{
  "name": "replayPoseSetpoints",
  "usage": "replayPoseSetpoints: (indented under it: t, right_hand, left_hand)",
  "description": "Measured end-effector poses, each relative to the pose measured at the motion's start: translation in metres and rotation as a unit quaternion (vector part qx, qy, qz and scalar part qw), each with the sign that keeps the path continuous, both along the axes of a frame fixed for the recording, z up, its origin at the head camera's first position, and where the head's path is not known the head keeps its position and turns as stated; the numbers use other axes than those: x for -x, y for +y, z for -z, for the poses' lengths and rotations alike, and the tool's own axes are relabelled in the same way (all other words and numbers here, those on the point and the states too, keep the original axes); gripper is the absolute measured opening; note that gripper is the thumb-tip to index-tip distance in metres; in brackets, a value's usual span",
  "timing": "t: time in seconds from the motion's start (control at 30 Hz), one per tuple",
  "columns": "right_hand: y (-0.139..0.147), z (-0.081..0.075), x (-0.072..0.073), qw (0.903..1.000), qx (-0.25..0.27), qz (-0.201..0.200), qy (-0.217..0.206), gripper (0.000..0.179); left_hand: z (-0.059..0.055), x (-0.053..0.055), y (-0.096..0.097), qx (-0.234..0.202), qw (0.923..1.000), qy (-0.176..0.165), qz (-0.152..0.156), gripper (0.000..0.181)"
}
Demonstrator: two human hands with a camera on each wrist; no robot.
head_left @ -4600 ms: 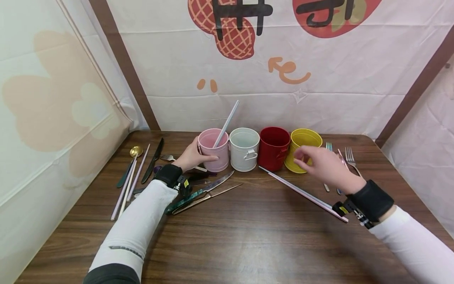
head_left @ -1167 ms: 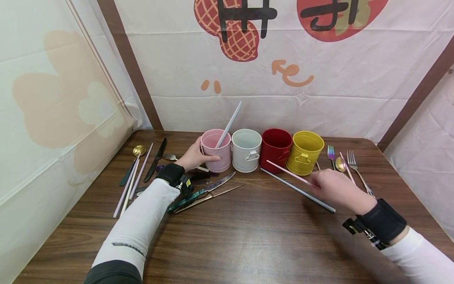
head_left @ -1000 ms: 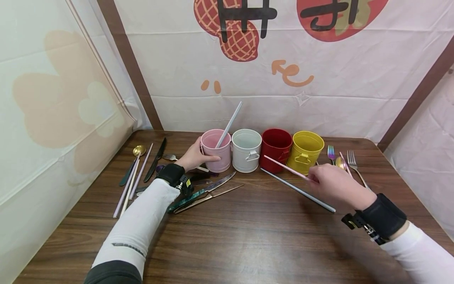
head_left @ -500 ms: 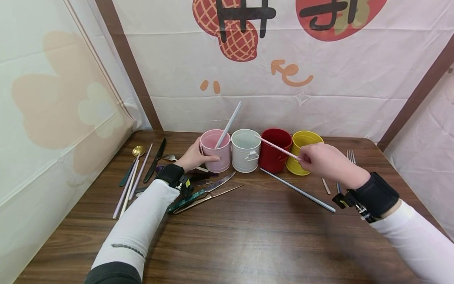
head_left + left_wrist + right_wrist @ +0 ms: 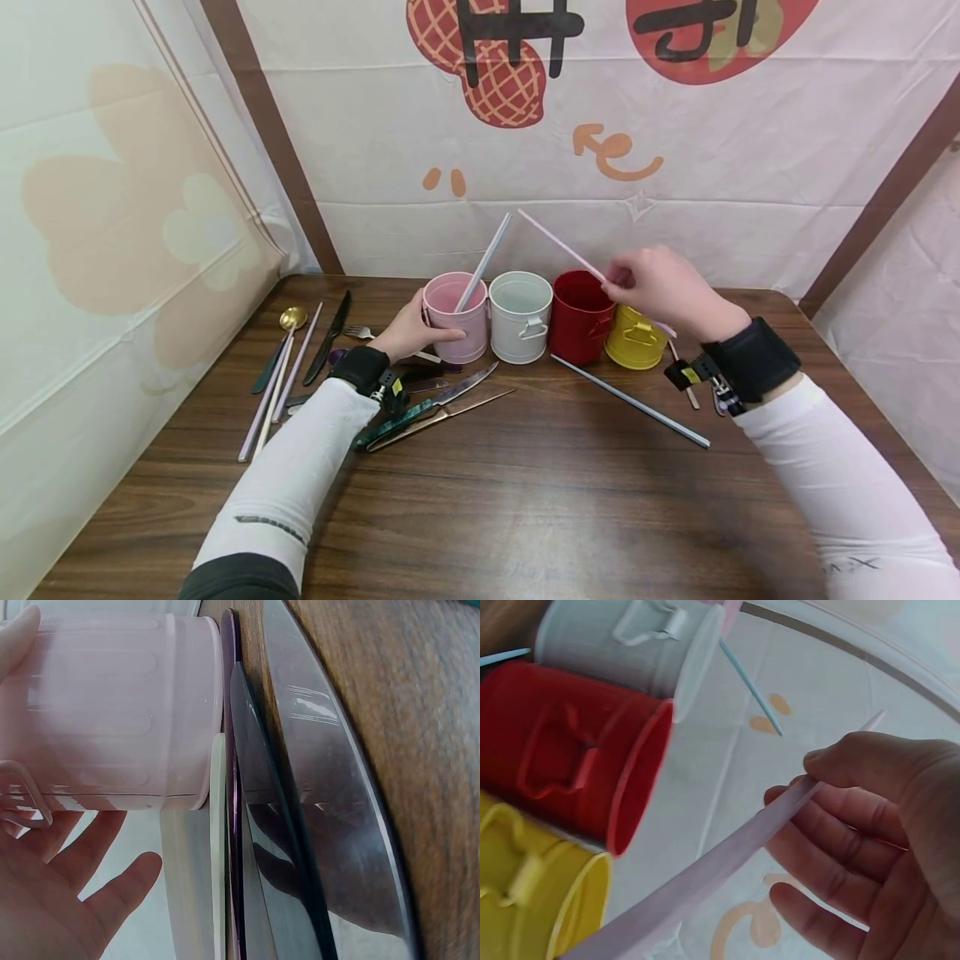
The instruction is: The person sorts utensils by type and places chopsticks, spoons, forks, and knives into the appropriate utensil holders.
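A pink metal bucket [image 5: 456, 321] stands leftmost of a row, with light blue chopsticks [image 5: 483, 260] leaning in it. My left hand [image 5: 414, 329] holds this bucket from its left side, thumb across the front; the left wrist view shows several fingers spread behind it. My right hand [image 5: 663, 287] is raised above the yellow bucket [image 5: 633, 340] and pinches a pink chopstick [image 5: 558, 242], its far end pointing up and left. Whether a second one lies alongside is unclear. Between them stand a white bucket [image 5: 517, 321] and a red bucket [image 5: 573, 321].
A light blue chopstick [image 5: 630, 402] lies on the wooden table [image 5: 525, 517] before the red bucket. Table knives [image 5: 431, 408], chopsticks [image 5: 273, 392], a gold spoon [image 5: 292, 318] and a fork [image 5: 360, 332] lie at left. More cutlery at right is largely hidden by my right arm.
My right hand picked up the pink chopstick from beside the blue one, then lifted it up and to the left. My left hand has stayed on the pink bucket.
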State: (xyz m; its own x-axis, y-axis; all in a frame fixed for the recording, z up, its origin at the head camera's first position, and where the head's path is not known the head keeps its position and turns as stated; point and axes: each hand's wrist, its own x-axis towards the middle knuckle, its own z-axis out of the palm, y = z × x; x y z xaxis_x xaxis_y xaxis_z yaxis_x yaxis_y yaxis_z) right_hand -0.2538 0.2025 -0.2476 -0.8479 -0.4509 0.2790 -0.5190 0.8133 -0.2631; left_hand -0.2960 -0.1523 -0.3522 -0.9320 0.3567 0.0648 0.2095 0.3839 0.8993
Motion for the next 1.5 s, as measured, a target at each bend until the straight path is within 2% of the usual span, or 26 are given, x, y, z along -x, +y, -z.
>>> replayPoseSetpoints:
  t: [0.17, 0.33, 0.6, 0.9, 1.03, 1.27, 1.33, 1.5]
  right_hand:
    - [-0.011, -0.011, 0.013, 0.9978, 0.063, 0.005, -0.022, 0.008]
    - [-0.025, -0.014, 0.023, 0.9946, 0.1, 0.001, -0.026, 0.013]
    - [-0.053, -0.013, 0.035, 0.9807, 0.193, -0.015, -0.022, 0.014]
    - [-0.083, -0.007, 0.04, 0.9619, 0.269, -0.038, -0.03, 0.017]
    - [-0.094, -0.002, 0.042, 0.9525, 0.3, -0.045, -0.021, 0.018]
    - [-0.111, 0.013, 0.049, 0.931, 0.359, -0.061, -0.027, 0.025]
    - [-0.115, 0.017, 0.05, 0.9291, 0.363, -0.063, -0.03, 0.027]
    - [-0.122, 0.028, 0.054, 0.9332, 0.352, -0.049, -0.052, 0.027]
  left_hand:
    - [-0.001, -0.001, 0.0, -0.001, 1.0, 0.0, -0.001, 0.088]
    - [0.0, -0.001, 0.0, -0.003, 1.0, -0.001, -0.001, 0.087]
    - [0.003, 0.002, -0.001, -0.003, 1.0, 0.006, 0.002, 0.087]
    - [0.002, 0.002, -0.001, -0.009, 0.9999, 0.006, 0.006, 0.088]
    - [0.003, 0.002, 0.0, -0.007, 1.0, 0.004, 0.004, 0.088]
    - [0.003, 0.003, 0.0, -0.016, 0.9998, 0.004, 0.009, 0.087]
    - [0.002, 0.003, 0.0, -0.019, 0.9998, 0.001, 0.009, 0.088]
    - [0.001, 0.002, -0.001, -0.014, 0.9999, -0.002, 0.005, 0.089]
